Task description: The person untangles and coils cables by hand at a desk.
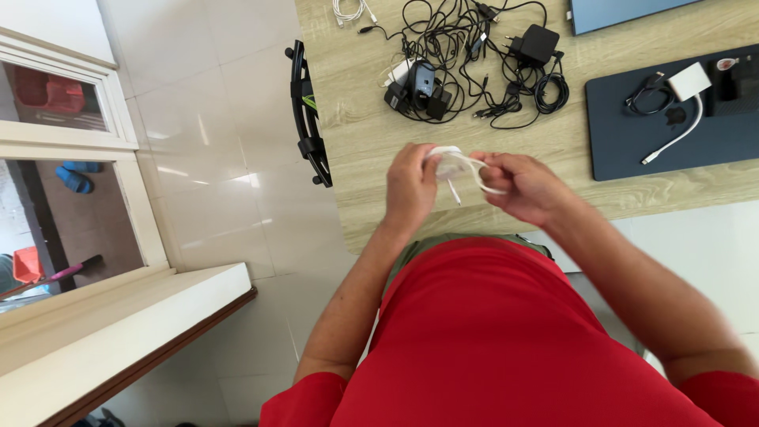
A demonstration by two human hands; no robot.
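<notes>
Nearest, above the red shirt and just over the near edge of the worktop [371, 119], both hands hold one white charger cable. The left hand [411, 190] has its fingers pressed together around a small white coil [449, 164], and a short plug end hangs below it. The right hand [526, 188] pinches a loose loop of the same cable between thumb and fingers. The cable looks light, thin and limp; it would probably slide or uncoil if held loosely, so gripping the bundle itself and the strand close beside it seems soundest.

Farther off lie one tangle of black cables and adapters [466, 63], one dark mat [672, 126] carrying one white adapter with its cord [689, 83], and one small white cable [348, 11] at the far edge.
</notes>
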